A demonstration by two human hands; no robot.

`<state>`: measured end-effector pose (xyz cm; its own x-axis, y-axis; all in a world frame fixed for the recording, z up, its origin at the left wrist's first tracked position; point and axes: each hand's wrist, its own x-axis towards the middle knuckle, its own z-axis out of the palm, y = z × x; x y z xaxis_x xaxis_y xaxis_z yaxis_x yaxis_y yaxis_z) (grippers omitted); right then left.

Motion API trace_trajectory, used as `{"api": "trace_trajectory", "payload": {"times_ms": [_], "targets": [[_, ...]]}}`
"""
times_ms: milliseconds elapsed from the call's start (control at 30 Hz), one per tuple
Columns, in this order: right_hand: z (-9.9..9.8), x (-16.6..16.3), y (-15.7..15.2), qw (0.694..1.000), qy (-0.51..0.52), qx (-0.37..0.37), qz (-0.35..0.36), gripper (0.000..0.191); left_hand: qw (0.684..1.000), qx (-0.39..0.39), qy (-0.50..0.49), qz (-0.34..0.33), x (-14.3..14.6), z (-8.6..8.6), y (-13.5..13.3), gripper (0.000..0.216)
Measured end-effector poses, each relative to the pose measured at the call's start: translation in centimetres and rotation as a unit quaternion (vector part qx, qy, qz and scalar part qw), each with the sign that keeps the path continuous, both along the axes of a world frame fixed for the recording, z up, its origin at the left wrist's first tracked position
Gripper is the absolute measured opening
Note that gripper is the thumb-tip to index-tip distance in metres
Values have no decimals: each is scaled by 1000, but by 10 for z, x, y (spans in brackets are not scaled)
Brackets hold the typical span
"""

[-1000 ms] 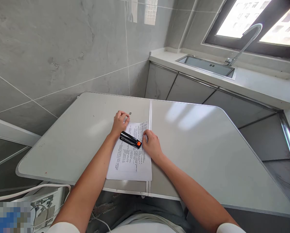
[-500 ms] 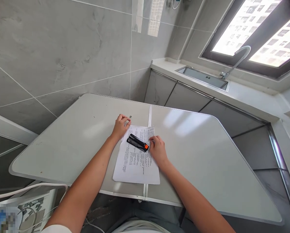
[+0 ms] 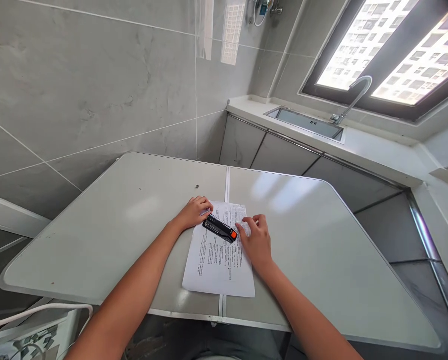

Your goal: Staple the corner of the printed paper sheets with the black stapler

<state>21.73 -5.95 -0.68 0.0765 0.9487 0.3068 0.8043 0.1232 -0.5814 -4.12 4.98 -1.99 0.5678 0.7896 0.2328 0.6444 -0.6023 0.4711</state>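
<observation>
A black stapler [image 3: 219, 229] with an orange end lies slantwise on printed paper sheets [image 3: 218, 280]. At the stapler's far left end is my left hand [image 3: 194, 212], lying over the sheets' upper left edge. Its fingers are loosely bent, the thumb apart from them and close to the stapler; whether it touches is hard to tell. My right hand [image 3: 258, 242] rests at the sheets' right edge, beside the orange end. Its thumb and fingers are spread, with nothing between them.
The pale folding table [image 3: 302, 260] has a metal seam [image 3: 227, 182] down its middle. Loose staples [image 3: 197, 187] lie beyond my left hand. A counter with a sink [image 3: 306, 122] and tap [image 3: 359, 95] runs under the window. A white cable [image 3: 39, 307] hangs at lower left.
The paper and stapler have shifted a little right across the table together. My left hand has come closer to the stapler. My right hand's thumb and fingers have opened wider.
</observation>
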Motion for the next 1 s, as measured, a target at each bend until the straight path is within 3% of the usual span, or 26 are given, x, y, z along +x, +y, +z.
{"api": "trace_trajectory", "payload": {"times_ms": [100,167,300,400,567,700,833,933,1000], "targets": [[4,-13,-8,987,17,2,161,37,1000,-3,8,6,1,0,2,13],[3,-19,-9,974,10,-21,223,44,1000,-8,7,9,1,-1,4,12],[2,-9,13,970,12,-44,241,25,999,-32,0,5,0,-5,11,19],[3,9,45,963,56,-27,262,25,999,-45,-1,3,-1,-5,14,27],[-8,24,87,968,130,7,214,25,997,-68,4,-26,-4,7,10,40],[-19,22,91,965,114,17,233,24,996,-84,5,-39,-5,15,5,30],[-17,21,87,955,139,17,261,32,996,-86,-1,-35,-6,11,7,36],[-12,22,86,950,192,88,232,11,995,-95,-21,-33,-8,8,9,32],[-10,24,85,949,210,138,189,28,994,-102,-38,-31,-9,8,11,31]]}}
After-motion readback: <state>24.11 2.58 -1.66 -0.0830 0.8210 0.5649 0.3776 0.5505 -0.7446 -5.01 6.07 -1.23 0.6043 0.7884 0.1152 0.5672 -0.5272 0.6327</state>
